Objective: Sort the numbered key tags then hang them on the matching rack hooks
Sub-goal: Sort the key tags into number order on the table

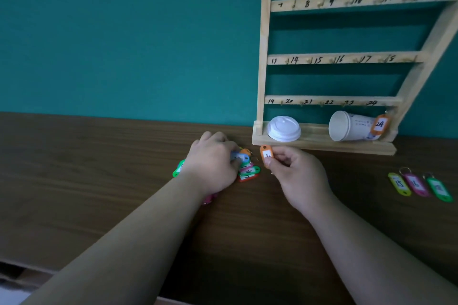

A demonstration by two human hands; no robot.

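We've got our right hand [295, 168] pinching an orange tag [266, 153] upright so its number faces us, while our left hand [213, 161] curls around a blue tag [240, 157] on the unsorted pile [249, 172] beside the rack [262, 57], probably queuing the next one.

A dark wood-grain tabletop [74, 168] meets a plain teal wall [124, 32] under dim, even light. Beyond the tabletop's near edge, at lower left, a pale patch [11, 298] shows, too blurred to identify.
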